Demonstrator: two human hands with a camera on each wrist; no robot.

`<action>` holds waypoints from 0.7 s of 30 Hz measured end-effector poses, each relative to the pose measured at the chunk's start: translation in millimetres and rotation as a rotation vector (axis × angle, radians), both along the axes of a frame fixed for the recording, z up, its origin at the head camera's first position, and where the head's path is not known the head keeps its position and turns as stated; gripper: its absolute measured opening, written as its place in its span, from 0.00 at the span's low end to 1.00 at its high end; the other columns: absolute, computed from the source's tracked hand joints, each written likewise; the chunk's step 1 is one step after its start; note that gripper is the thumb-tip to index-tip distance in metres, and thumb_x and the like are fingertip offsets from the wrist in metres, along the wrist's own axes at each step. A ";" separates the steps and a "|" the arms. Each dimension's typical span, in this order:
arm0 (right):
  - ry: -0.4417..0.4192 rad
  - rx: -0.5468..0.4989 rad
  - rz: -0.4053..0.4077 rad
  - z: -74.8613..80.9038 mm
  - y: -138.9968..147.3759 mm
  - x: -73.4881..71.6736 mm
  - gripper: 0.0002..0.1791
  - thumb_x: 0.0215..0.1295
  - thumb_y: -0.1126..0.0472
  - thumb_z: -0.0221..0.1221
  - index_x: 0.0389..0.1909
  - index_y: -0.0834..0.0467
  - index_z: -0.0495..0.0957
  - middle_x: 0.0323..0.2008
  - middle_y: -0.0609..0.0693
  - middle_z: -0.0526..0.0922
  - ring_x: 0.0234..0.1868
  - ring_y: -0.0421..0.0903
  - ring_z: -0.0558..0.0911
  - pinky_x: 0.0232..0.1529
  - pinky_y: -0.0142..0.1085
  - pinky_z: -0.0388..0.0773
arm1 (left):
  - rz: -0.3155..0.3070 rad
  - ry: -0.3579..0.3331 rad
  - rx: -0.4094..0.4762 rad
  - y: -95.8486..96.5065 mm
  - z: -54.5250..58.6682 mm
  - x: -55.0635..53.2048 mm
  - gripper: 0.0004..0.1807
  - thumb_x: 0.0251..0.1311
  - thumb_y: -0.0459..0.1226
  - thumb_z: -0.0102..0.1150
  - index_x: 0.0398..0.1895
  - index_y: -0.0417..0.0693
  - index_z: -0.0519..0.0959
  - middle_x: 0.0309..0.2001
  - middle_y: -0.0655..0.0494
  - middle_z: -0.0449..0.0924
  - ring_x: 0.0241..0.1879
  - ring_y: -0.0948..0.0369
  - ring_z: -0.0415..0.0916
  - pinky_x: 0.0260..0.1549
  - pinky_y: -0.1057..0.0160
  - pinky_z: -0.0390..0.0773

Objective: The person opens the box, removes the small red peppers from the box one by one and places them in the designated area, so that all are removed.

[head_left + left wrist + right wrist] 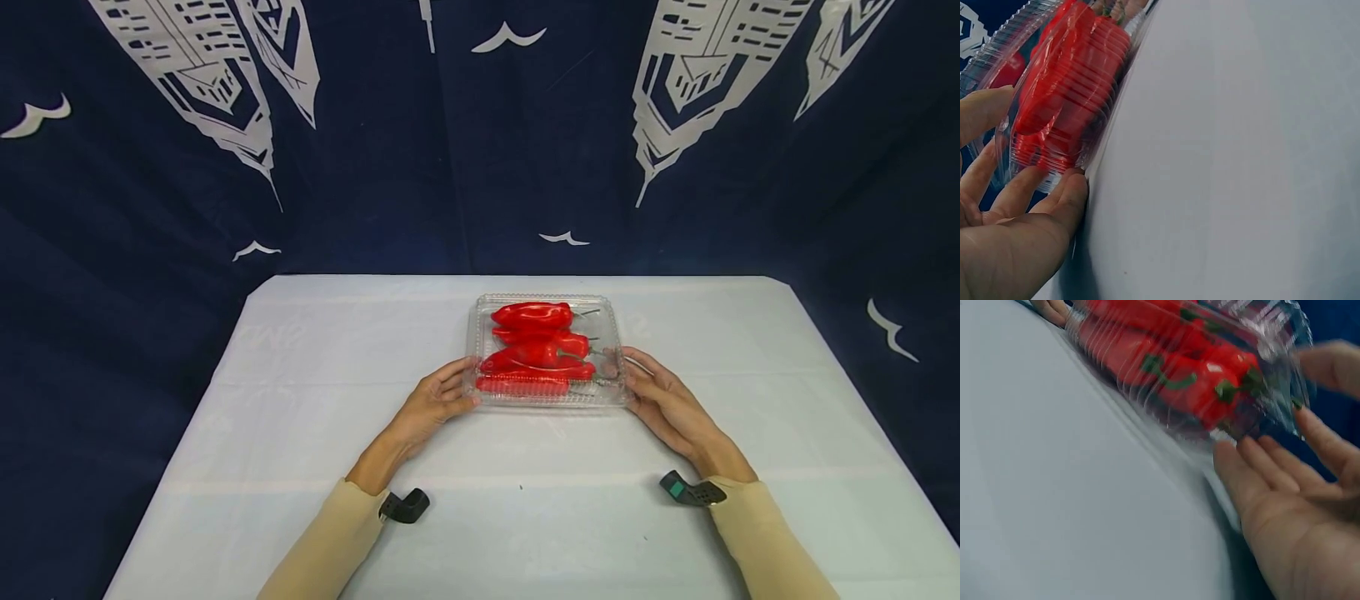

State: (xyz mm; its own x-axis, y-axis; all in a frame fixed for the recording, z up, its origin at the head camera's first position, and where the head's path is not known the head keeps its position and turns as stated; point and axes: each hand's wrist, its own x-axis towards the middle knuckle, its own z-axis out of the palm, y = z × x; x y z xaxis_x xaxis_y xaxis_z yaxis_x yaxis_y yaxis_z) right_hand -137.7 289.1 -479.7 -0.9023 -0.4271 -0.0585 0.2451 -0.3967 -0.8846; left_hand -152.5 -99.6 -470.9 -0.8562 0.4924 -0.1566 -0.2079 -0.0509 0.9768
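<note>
A clear plastic clamshell container [543,402] with ribbed walls lies on the table, right of centre in the head view. Several long red peppers [532,315] with green stems are inside it. At its left end, my left hand [433,406] holds the side, the thumb by the near corner; the left wrist view shows its fingers [1019,187] bent against the end wall. My right hand [670,406] holds the opposite end. In the right wrist view its fingers [1241,472] touch the lower wall, while another finger reaches the upper rim. Some fingertips are hidden behind the plastic.
A white cloth covers the table [315,333]. Behind it hangs a dark blue curtain [375,183] with white building and bird prints. Each wrist wears a dark band device, such as the left one [405,506], over a beige sleeve [330,542].
</note>
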 end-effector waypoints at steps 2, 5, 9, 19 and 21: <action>0.039 0.030 0.031 -3.3 2.6 1.5 0.34 0.76 0.73 0.44 0.77 0.51 0.51 0.75 0.45 0.56 0.70 0.34 0.68 0.64 0.28 0.72 | -0.004 0.000 0.001 -0.1 0.2 0.1 0.37 0.65 0.28 0.60 0.76 0.50 0.61 0.76 0.48 0.60 0.74 0.51 0.61 0.63 0.65 0.73; 0.113 0.063 0.080 -8.1 6.1 3.5 0.42 0.71 0.78 0.47 0.80 0.50 0.44 0.78 0.46 0.47 0.72 0.32 0.64 0.65 0.29 0.71 | -0.003 -0.004 0.002 -0.4 0.5 0.4 0.37 0.66 0.28 0.60 0.77 0.50 0.60 0.76 0.48 0.59 0.75 0.51 0.59 0.64 0.63 0.71; 0.184 0.089 0.090 -11.9 6.5 4.5 0.49 0.67 0.81 0.51 0.81 0.51 0.40 0.79 0.48 0.44 0.73 0.33 0.63 0.63 0.30 0.73 | 0.000 -0.009 0.001 -0.7 1.0 0.3 0.37 0.66 0.28 0.59 0.77 0.49 0.59 0.77 0.48 0.58 0.75 0.51 0.58 0.65 0.64 0.71; 0.222 0.106 0.013 -12.7 -1.6 8.2 0.44 0.65 0.82 0.51 0.77 0.52 0.51 0.72 0.45 0.63 0.68 0.37 0.72 0.58 0.31 0.78 | -0.006 -0.001 0.013 0.2 0.5 0.3 0.37 0.65 0.27 0.59 0.77 0.49 0.60 0.76 0.47 0.59 0.75 0.50 0.60 0.62 0.66 0.73; 0.225 0.093 0.007 -12.8 -2.4 9.1 0.41 0.65 0.82 0.52 0.75 0.52 0.54 0.71 0.45 0.65 0.66 0.37 0.74 0.56 0.31 0.79 | -0.006 -0.001 0.011 0.1 0.4 0.4 0.37 0.65 0.27 0.59 0.77 0.49 0.59 0.76 0.47 0.59 0.75 0.50 0.60 0.62 0.66 0.73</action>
State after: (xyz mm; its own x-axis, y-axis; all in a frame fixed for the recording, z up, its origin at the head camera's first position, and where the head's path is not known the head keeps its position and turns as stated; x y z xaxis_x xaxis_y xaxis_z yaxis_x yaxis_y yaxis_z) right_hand -128.6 286.7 -492.5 -0.8940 -0.4358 0.1044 0.0399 -0.3095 -0.9501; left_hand -152.0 -99.6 -470.5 -0.8529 0.4994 -0.1521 -0.2097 -0.0608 0.9759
